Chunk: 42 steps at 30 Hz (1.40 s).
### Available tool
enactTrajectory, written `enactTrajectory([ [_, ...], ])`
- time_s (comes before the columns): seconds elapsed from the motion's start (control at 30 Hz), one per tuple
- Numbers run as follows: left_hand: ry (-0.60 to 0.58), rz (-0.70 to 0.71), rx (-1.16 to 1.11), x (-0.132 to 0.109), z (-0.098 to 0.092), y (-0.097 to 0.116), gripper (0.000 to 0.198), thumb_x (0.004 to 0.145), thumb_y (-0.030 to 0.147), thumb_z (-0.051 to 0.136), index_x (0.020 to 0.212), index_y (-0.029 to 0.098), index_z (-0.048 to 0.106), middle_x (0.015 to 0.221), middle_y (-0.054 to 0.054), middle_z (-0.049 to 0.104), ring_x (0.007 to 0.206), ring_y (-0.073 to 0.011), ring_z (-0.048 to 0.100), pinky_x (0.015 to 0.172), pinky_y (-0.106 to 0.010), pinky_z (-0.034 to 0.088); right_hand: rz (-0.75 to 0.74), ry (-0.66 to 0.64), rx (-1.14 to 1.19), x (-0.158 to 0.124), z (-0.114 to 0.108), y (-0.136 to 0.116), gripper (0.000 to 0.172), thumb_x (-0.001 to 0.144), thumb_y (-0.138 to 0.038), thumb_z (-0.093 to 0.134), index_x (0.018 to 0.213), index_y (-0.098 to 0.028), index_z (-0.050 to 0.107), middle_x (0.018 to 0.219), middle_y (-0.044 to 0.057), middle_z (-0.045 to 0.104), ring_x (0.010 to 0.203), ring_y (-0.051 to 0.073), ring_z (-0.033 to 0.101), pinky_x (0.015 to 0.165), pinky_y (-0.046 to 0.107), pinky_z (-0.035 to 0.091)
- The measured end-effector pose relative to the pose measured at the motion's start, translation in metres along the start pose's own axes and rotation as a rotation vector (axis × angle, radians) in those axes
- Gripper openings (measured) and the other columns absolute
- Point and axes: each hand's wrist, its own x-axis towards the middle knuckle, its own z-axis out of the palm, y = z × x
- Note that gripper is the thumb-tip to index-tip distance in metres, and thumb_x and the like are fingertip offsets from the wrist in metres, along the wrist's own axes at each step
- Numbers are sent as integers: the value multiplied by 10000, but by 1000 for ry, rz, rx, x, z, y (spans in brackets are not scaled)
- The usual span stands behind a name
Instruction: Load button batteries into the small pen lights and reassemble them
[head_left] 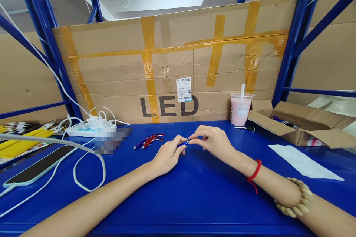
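Over the middle of the blue tabletop, my left hand (pixel 170 155) grips a small blue metal tube (pixel 185 143), like a slim keychain penlight, between thumb and fingers. At its far right end my right hand (pixel 213 141) pinches with thumb and forefinger; any small part between those fingertips is hidden. Left of my hands lie several similar slim tubes, among them a red one (pixel 148 142) and a purple-blue one (pixel 140 143). Red clips (pixel 159 137) are at their right ends.
At the left are a phone (pixel 39 164), white cables (pixel 104 168), a power strip (pixel 79 129) and yellow packets (pixel 25 142). A pink drink cup (pixel 238 113), keys (pixel 247 129), an open cardboard box (pixel 300 127) and white paper (pixel 304 161) stand or lie right. Cardboard (pixel 122 77) walls the back.
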Motion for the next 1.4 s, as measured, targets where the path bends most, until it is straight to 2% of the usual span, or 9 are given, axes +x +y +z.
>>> enactTrajectory([
  [0.2,-54,31,-11,0,0,0,147,926,263,322,992,216,444,836,20,629,782,-139,590,764,-267,411,109,-122,129,2,-4,3,209,694,-429,690,711,-221,701,768,-46,645,426,14,511,494,172,327],
  [0.57,-81,59,-30,0,0,-1,140,925,252,334,1004,214,443,807,22,622,766,-132,588,773,-258,412,155,-169,108,2,-5,2,194,676,-429,704,731,-242,700,750,-70,649,420,10,505,515,175,329],
  [0.73,-89,43,4,-1,-2,3,139,922,263,342,984,209,455,802,13,621,764,-141,593,739,-256,418,130,-166,129,2,-2,5,204,649,-415,728,687,-216,700,725,-53,642,421,14,502,494,174,327],
  [1.0,-80,18,105,-6,-1,13,63,901,210,346,905,206,408,821,-19,609,738,-166,589,653,-260,422,21,-147,439,-3,11,20,355,634,-505,703,658,-151,696,720,23,625,461,51,513,423,177,395],
  [1.17,-59,59,108,-8,-2,14,53,893,195,355,865,208,398,942,-43,618,760,-163,598,674,-267,440,54,-148,460,-4,11,12,384,627,-528,695,634,-144,691,703,29,630,431,44,494,396,169,395],
  [1.4,-26,91,99,-7,-1,10,89,897,199,326,816,208,363,870,-44,597,803,-170,591,719,-270,442,143,-127,429,-6,13,8,270,658,-416,705,667,-147,680,722,3,653,422,39,505,443,170,391],
])
